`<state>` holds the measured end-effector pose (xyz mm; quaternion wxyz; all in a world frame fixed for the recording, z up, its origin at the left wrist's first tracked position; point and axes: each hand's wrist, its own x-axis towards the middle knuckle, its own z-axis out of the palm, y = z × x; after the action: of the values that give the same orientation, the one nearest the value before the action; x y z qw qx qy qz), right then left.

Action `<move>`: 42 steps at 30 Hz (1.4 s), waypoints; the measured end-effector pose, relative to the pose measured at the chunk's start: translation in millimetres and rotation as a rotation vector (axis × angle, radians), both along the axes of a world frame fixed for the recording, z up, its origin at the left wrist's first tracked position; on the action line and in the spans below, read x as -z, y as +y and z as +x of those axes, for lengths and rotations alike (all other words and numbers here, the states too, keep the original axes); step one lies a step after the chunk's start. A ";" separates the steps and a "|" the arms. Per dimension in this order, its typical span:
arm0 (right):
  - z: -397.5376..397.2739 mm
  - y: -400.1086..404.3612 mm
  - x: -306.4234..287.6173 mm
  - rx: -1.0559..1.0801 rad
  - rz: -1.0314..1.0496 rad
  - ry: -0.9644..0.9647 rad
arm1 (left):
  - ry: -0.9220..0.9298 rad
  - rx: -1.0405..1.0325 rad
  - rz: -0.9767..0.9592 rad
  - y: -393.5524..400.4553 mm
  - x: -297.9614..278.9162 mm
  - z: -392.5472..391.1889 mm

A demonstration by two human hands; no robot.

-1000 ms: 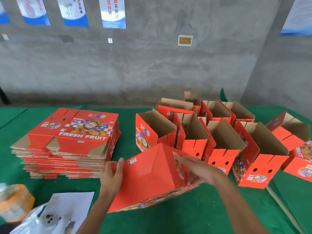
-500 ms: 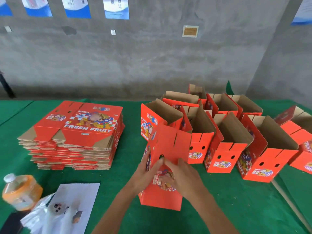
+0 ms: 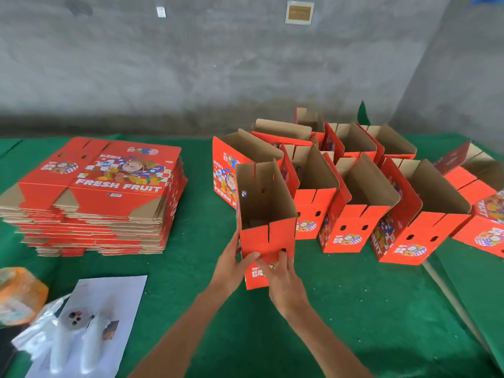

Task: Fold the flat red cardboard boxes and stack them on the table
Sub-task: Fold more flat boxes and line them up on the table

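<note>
An opened red cardboard box (image 3: 268,236) stands upright on the green table (image 3: 191,268), open top up and brown inside showing. My left hand (image 3: 231,266) grips its lower left side, thumb on the front face. My right hand (image 3: 283,279) lies against the lower front face with fingers stretched up toward a round hole. To the left sits a tall stack of flat red boxes (image 3: 109,186) printed FRESH FRUIT. Several folded red boxes (image 3: 351,230) stand in rows just right of and behind the held box.
A white sheet of paper (image 3: 114,301) and a clear plastic bag (image 3: 41,336) lie at the front left, beside an orange bottle (image 3: 19,293). More red boxes (image 3: 482,236) lie at the far right edge. A grey concrete wall rises behind the table.
The box was tilted and half collapsed in my hands; it has since been turned upright and moved away from me toward the rows of folded boxes. Both hands slid down to its lower part.
</note>
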<state>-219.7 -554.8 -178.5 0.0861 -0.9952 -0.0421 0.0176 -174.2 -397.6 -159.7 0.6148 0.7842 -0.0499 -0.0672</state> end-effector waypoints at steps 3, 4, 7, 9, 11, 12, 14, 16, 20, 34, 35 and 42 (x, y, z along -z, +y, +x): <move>20.6 -3.5 9.4 0.003 0.079 0.048 | -0.005 -0.040 0.048 -7.0 9.2 21.1; 27.4 -4.0 12.2 -0.002 0.114 0.063 | -0.007 -0.052 0.070 -8.5 11.5 28.8; 48.0 -4.0 19.1 -0.006 0.180 0.066 | -0.007 -0.055 0.130 -11.6 20.4 52.0; 61.7 -3.7 24.6 -0.003 0.199 0.077 | 0.006 -0.047 0.163 -13.3 26.8 67.8; 76.3 -3.5 29.1 0.000 0.209 0.084 | -0.003 -0.044 0.193 -14.7 33.8 84.8; 84.0 -3.6 31.0 0.003 0.211 0.082 | -0.010 -0.045 0.205 -15.3 36.3 93.7; 100.9 -4.7 33.8 0.015 0.219 0.073 | -0.024 -0.041 0.216 -17.4 38.2 113.6; 117.4 -7.1 36.4 0.022 0.230 0.060 | -0.030 -0.040 0.231 -20.7 37.8 133.2; 145.0 -14.3 42.4 0.041 0.248 0.057 | -0.054 -0.049 0.244 -34.8 37.7 159.8; 169.5 96.8 -37.7 0.063 0.831 -0.162 | -0.471 -0.389 0.472 96.5 -12.6 118.8; 175.5 117.7 -44.8 0.012 0.837 -0.125 | -0.520 -0.431 0.547 121.1 -22.2 118.0; 206.5 234.9 -56.3 -0.148 0.835 0.092 | -0.013 -0.482 1.078 269.2 -46.8 133.5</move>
<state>-13.1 -319.8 -122.1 0.4822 -0.8673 -0.1131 0.0495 -40.8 -128.4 -112.8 0.1274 0.9756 0.1671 0.0631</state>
